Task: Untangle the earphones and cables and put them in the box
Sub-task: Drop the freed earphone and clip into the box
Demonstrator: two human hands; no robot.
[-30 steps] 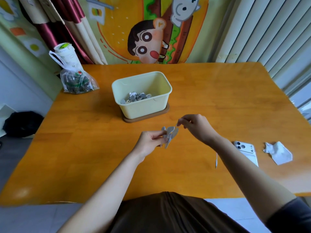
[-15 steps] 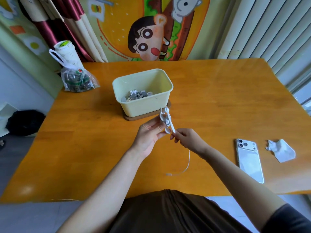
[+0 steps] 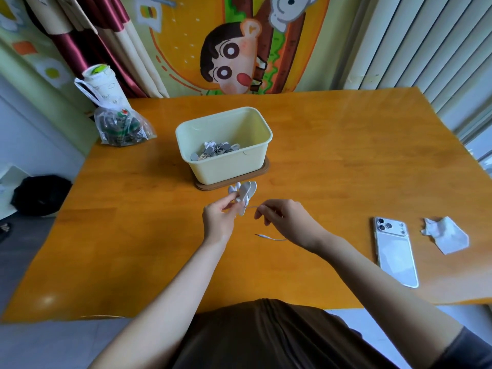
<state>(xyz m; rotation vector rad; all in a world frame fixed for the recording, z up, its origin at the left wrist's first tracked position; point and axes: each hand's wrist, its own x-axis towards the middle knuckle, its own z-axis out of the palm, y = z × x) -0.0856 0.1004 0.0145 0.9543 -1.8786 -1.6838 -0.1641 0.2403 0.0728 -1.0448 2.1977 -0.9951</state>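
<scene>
the white earphones (image 3: pixel 243 194) are bunched into a small coil held in the air just in front of the box (image 3: pixel 226 169), close to its near wall but not touching it. the left hand (image 3: pixel 218 222) pinches the lower part of the bundle between thumb and fingertips, and the loops stick up above the fingers. a thin strand of cable (image 3: pixel 251 207) runs sideways from the bundle to the right hand (image 3: pixel 285 219). that hand is curled and pinches the strand between thumb and forefinger, in front of the box and a little to its right. the loose tail with its plug (image 3: pixel 262 236) shows below the right hand, farther from the box than either hand. whether it touches the table (image 3: pixel 133 235) cannot be told.

the box is pale yellow and open-topped, and stands on a brown wooden base (image 3: pixel 265 169). a heap of grey and white coiled pieces (image 3: pixel 218 150) lies in its bottom. to the box's left and slightly behind it stands a knotted clear plastic bag (image 3: pixel 119 126) with dark contents. well to the box's right and nearer the person lies a white phone (image 3: pixel 395 251), back up. a crumpled white tissue (image 3: pixel 444 234) lies farther right still. behind the box, a cartoon picture (image 3: pixel 229 62) covers the wall.
</scene>
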